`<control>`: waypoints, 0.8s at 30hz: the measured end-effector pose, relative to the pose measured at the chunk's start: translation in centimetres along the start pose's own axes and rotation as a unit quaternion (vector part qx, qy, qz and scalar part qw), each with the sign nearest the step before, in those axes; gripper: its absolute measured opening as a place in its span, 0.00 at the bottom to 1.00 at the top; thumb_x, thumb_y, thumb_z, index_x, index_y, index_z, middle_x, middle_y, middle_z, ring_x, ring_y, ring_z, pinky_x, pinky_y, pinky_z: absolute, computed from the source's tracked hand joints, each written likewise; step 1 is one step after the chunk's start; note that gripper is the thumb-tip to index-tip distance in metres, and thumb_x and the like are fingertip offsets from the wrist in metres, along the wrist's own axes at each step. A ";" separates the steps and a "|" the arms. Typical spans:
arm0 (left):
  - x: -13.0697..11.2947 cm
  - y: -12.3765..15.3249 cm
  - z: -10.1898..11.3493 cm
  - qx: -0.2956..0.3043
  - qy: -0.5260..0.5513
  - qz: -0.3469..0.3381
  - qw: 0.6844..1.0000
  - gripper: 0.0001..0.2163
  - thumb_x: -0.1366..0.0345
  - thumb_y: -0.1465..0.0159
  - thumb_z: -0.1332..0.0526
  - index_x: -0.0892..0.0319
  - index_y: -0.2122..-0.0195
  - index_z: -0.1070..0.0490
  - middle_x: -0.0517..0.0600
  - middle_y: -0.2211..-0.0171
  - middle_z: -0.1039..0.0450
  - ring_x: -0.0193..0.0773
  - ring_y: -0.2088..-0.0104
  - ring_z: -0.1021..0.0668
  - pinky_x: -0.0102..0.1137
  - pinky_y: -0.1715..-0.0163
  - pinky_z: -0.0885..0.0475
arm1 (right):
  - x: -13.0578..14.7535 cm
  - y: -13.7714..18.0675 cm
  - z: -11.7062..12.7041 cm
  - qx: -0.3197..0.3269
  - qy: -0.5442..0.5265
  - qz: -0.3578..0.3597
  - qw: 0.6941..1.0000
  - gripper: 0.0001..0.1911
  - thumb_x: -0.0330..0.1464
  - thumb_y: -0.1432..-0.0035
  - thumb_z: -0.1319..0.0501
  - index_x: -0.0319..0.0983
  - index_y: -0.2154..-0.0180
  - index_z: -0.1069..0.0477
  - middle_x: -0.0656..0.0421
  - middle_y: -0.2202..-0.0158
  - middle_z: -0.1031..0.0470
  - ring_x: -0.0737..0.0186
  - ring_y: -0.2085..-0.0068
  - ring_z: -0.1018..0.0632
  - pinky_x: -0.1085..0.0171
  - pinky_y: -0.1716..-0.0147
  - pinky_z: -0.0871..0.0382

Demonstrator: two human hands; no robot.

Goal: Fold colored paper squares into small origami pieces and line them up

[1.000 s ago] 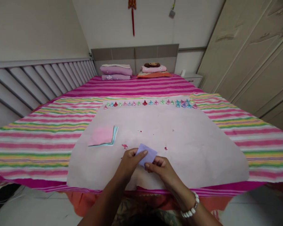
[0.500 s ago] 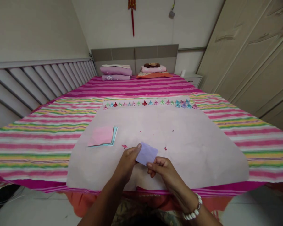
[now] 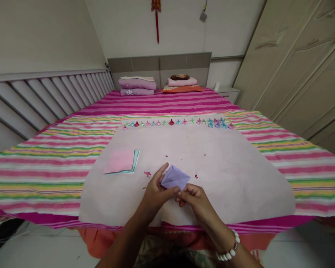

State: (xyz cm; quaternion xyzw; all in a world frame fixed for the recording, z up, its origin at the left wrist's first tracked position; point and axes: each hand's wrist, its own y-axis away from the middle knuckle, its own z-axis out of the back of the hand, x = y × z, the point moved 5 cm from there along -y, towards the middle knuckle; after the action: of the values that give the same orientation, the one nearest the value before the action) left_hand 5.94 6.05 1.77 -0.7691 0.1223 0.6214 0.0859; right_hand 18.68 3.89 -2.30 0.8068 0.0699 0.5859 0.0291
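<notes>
A small sheet of purple origami paper, creased and partly opened along its folds, is held between my two hands above the pale board. My left hand grips its left and lower edge, thumb in front and fingers behind. With thumb and fingertips, my right hand pinches the lower right corner; a white bead bracelet circles that wrist. Left of my hands lies a stack of square paper, pink on top with blue and white under it. Small red paper scraps are scattered around.
Along the board's far edge runs a row of small folded paper pieces in several colours, bunched at the right. The pale board lies on a striped bedspread. Folded bedding is piled by the headboard.
The purple paper has turned and its folds now show on the face toward me. My left thumb has moved from the upper left edge down to the lower edge, near my right thumb.
</notes>
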 end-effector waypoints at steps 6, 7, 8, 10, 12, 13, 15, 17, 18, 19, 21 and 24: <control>-0.5 0.4 0.8 -0.020 -0.064 -0.062 0.996 0.39 0.65 0.54 0.27 0.53 0.40 0.39 0.57 0.44 0.32 0.49 0.44 0.31 0.36 0.50 0.31 | 0.6 0.1 0.3 -0.012 0.064 0.052 0.997 0.17 0.43 0.57 0.29 0.38 0.82 0.27 0.61 0.84 0.28 0.68 0.81 0.31 0.67 0.79 0.38; -0.5 0.5 1.0 -0.025 -0.061 -0.063 0.996 0.37 0.65 0.54 0.27 0.53 0.42 0.36 0.56 0.44 0.32 0.50 0.43 0.32 0.37 0.49 0.31 | 0.7 0.2 0.3 -0.012 0.066 0.057 0.996 0.17 0.43 0.58 0.29 0.38 0.82 0.27 0.61 0.84 0.28 0.67 0.81 0.31 0.67 0.79 0.38; -0.5 0.6 1.0 -0.023 -0.051 -0.061 0.997 0.35 0.65 0.54 0.27 0.54 0.43 0.34 0.56 0.44 0.32 0.50 0.43 0.32 0.38 0.49 0.31 | 0.7 0.2 0.2 -0.011 0.067 0.060 0.996 0.17 0.44 0.58 0.29 0.38 0.82 0.27 0.61 0.84 0.28 0.67 0.81 0.31 0.67 0.80 0.38; -0.7 0.7 0.9 -0.006 -0.021 -0.058 0.998 0.32 0.66 0.53 0.28 0.55 0.45 0.32 0.56 0.45 0.30 0.50 0.45 0.29 0.38 0.51 0.29 | 0.9 0.2 0.1 -0.007 0.064 0.065 0.996 0.17 0.44 0.58 0.29 0.38 0.82 0.27 0.61 0.84 0.28 0.67 0.81 0.31 0.67 0.80 0.38; -0.8 0.8 0.8 0.007 0.008 -0.051 0.999 0.31 0.68 0.52 0.28 0.56 0.46 0.31 0.56 0.48 0.28 0.49 0.48 0.26 0.38 0.54 0.28 | 0.9 0.2 0.1 -0.003 0.063 0.067 0.996 0.16 0.44 0.58 0.29 0.39 0.82 0.27 0.61 0.84 0.28 0.67 0.81 0.31 0.67 0.80 0.37; -0.8 0.8 0.8 0.007 0.019 -0.046 0.999 0.30 0.69 0.52 0.28 0.56 0.47 0.30 0.56 0.49 0.26 0.48 0.50 0.25 0.38 0.55 0.27 | 0.8 0.2 0.1 -0.002 0.062 0.067 0.996 0.16 0.44 0.57 0.29 0.39 0.82 0.27 0.61 0.83 0.28 0.67 0.81 0.30 0.67 0.80 0.37; -0.8 0.7 0.8 -0.001 0.039 -0.044 0.998 0.28 0.70 0.53 0.28 0.55 0.49 0.28 0.54 0.52 0.24 0.47 0.52 0.24 0.37 0.56 0.27 | 0.7 0.2 0.1 0.001 0.062 0.064 0.996 0.16 0.43 0.57 0.29 0.39 0.81 0.26 0.60 0.82 0.27 0.66 0.81 0.30 0.66 0.80 0.36; -0.7 0.6 1.0 -0.017 0.050 -0.054 0.997 0.23 0.71 0.54 0.28 0.55 0.55 0.25 0.53 0.52 0.24 0.46 0.51 0.24 0.37 0.53 0.28 | 0.6 0.2 0.1 0.004 0.060 0.061 0.996 0.15 0.43 0.57 0.29 0.39 0.81 0.26 0.60 0.81 0.26 0.67 0.80 0.30 0.66 0.79 0.36; -0.6 0.6 1.1 -0.025 0.052 -0.062 0.996 0.21 0.72 0.55 0.28 0.55 0.58 0.23 0.52 0.51 0.24 0.45 0.49 0.25 0.37 0.52 0.29 | 0.6 0.2 0.1 0.006 0.059 0.060 0.996 0.15 0.42 0.57 0.29 0.39 0.80 0.26 0.60 0.81 0.26 0.67 0.80 0.30 0.66 0.79 0.36; -0.6 0.6 1.2 -0.030 0.051 -0.068 0.996 0.19 0.72 0.56 0.27 0.55 0.61 0.23 0.52 0.51 0.25 0.45 0.49 0.26 0.36 0.51 0.30 | 0.5 0.2 0.1 0.007 0.056 0.058 0.997 0.15 0.42 0.57 0.29 0.38 0.80 0.26 0.60 0.81 0.26 0.67 0.80 0.30 0.67 0.79 0.36; -0.4 0.6 1.2 -0.031 0.039 -0.076 0.996 0.15 0.70 0.54 0.28 0.56 0.64 0.22 0.51 0.52 0.24 0.44 0.50 0.25 0.36 0.52 0.29 | 0.5 0.2 0.1 0.006 0.048 0.055 0.997 0.15 0.42 0.57 0.29 0.38 0.80 0.26 0.60 0.81 0.26 0.67 0.80 0.30 0.67 0.79 0.35; -0.3 0.7 1.1 -0.017 -0.014 -0.068 0.997 0.08 0.68 0.50 0.30 0.58 0.68 0.22 0.50 0.63 0.21 0.42 0.60 0.22 0.35 0.59 0.27 | 0.6 0.2 -0.1 0.013 0.036 0.050 0.998 0.14 0.41 0.57 0.29 0.38 0.80 0.26 0.60 0.81 0.26 0.67 0.80 0.30 0.67 0.79 0.35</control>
State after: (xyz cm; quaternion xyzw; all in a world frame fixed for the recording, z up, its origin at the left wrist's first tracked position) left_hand 4.64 5.73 1.83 -0.7682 0.0575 0.6269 0.1168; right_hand 18.77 3.80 -1.65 0.7878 0.0379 0.6147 -0.0131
